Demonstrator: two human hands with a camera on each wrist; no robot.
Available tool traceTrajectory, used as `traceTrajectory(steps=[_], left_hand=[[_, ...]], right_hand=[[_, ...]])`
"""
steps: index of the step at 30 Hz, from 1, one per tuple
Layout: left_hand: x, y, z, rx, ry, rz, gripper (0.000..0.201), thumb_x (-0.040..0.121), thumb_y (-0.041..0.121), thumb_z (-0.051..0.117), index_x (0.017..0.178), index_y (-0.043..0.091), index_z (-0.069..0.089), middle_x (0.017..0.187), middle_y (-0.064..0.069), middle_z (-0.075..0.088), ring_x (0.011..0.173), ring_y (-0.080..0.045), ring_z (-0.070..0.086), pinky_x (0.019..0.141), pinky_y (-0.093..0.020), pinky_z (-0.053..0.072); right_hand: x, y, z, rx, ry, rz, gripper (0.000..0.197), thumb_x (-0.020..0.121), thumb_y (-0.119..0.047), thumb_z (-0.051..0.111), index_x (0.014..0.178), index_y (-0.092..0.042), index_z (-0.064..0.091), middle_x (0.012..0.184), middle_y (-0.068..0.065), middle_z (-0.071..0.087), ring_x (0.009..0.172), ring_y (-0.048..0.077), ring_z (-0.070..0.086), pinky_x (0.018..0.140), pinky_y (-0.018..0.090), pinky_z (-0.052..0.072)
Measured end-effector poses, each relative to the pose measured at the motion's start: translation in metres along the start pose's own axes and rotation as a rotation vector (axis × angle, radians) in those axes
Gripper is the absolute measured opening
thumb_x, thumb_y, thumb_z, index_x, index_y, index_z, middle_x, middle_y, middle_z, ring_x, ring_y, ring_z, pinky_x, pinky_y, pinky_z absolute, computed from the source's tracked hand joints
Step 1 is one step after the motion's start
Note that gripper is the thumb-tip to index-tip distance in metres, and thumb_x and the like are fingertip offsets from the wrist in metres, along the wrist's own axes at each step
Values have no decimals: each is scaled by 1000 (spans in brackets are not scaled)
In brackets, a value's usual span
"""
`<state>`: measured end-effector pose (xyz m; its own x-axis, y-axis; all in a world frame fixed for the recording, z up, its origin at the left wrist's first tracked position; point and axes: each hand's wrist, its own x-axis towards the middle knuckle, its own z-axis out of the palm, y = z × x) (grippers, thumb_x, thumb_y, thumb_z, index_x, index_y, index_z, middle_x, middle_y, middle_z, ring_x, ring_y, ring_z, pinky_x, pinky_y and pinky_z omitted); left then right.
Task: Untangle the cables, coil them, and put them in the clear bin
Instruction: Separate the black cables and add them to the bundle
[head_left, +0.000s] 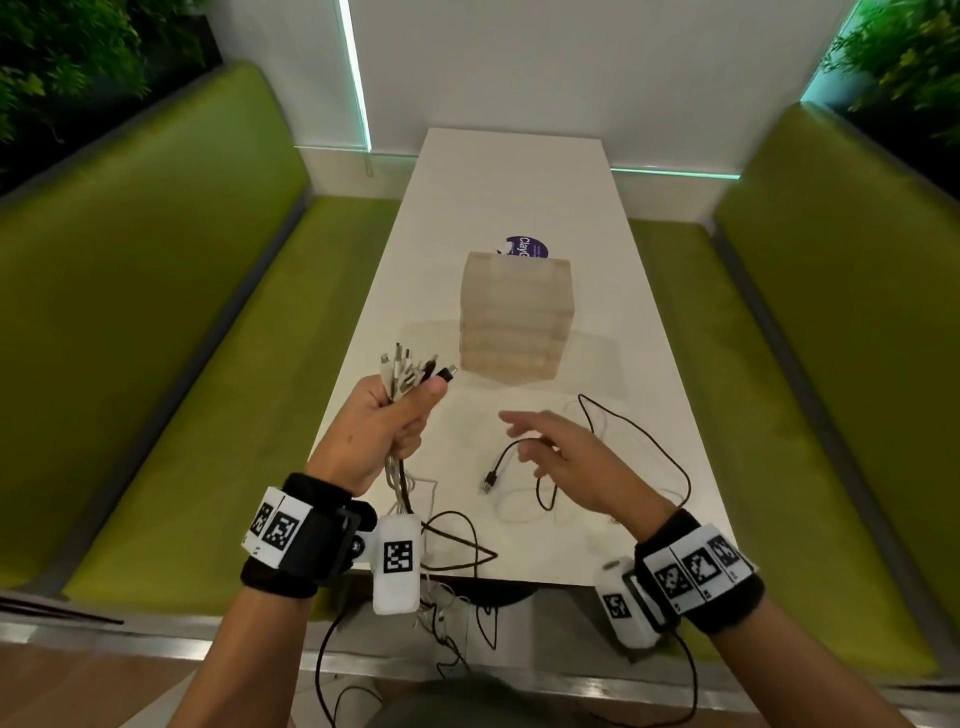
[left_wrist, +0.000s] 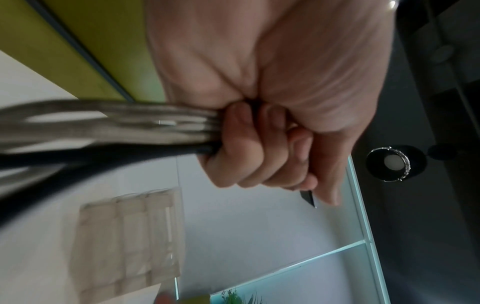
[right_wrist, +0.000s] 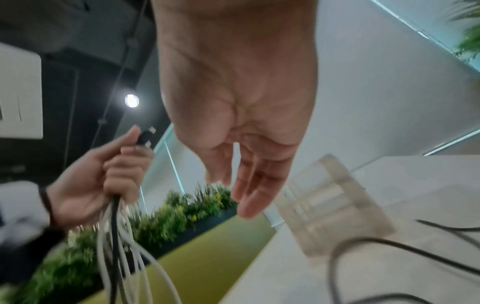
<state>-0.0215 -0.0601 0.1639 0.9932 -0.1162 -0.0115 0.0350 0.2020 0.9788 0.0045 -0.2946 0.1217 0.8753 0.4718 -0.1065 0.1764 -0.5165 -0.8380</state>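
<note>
Left hand (head_left: 382, 431) grips cables (head_left: 410, 371) at the table (head_left: 519, 176) edge; right hand (head_left: 576, 462), fingers spread, hovers over a black cable (head_left: 649, 441) (bin (head_left: 514, 317) beyond).

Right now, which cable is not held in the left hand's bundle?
The black cable lying loose on the white table, under the open right hand. The left hand grips all the others together.

Sticker (head_left: 527, 248): a round purple one on the table (head_left: 519, 176), behind the clear bin (head_left: 514, 317), which hides its lower part; white letters read "Clay", and the rest is cut off.
Wrist tags (head_left: 397, 557): black-and-white square code patterns on the wristbands and white camera housings; the small marks beside them are too tiny to read.
</note>
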Motion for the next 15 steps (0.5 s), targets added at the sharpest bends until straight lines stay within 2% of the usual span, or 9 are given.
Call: traceTrajectory(steps=[1,3,5,7,9,10,13,15], left_hand=[[1,-1,2,6,-12,0,39,74,41,71,51,27,43,46,11,25,39,-6,17,39,-17,18],[2,-2,4,-19,-20,5,45,69,49,78,52,27,42,48,11,24,41,-5,17,39,-17,18],[2,-4,4,-58,-25,15,46,65,51,81,53,27,43,51,12,24,42,-4,17,39,-16,19],[2,-5,4,-80,-44,34,38,70,39,80,59,24,47,54,10,24,43,-4,18,40,-15,22],[1,-6,3,-106,-60,42,29,76,29,73,67,18,48,57,6,22,43,-5,19,40,-15,24],[0,-6,3,-128,-67,40,28,76,29,72,69,16,49,56,7,22,43,-4,20,41,-15,24],[-3,-4,-1,-187,-48,22,25,78,35,75,71,15,63,50,10,30,41,-3,24,40,-15,25],[-2,-4,-3,-179,-8,27,21,88,28,65,72,14,64,49,8,35,40,-3,26,40,-15,25]], right_hand=[[5,-4,0,21,13,-18,35,99,-10,44,130,-23,54,112,-4,58,88,12,59,74,20,51],[22,1,3,-141,0,-29,35,98,-3,41,123,-18,60,110,1,60,87,12,58,74,14,47],[46,19,11,-383,-29,-16,39,94,3,41,123,-15,61,115,6,60,101,17,57,86,21,45],[65,47,22,-537,-68,77,46,93,3,40,131,-20,55,128,7,54,117,24,49,95,31,41],[72,76,35,-669,-105,168,47,94,-4,41,136,-23,48,139,5,46,124,27,41,100,36,36],[72,88,40,-710,-97,198,44,94,-7,43,134,-23,50,139,3,46,124,27,40,100,38,35],[69,102,51,-782,-4,212,27,91,-10,46,113,-20,59,119,2,54,112,26,49,89,37,37],[68,96,47,-732,39,188,14,91,-16,51,99,-19,62,103,1,59,103,25,55,84,37,37]])
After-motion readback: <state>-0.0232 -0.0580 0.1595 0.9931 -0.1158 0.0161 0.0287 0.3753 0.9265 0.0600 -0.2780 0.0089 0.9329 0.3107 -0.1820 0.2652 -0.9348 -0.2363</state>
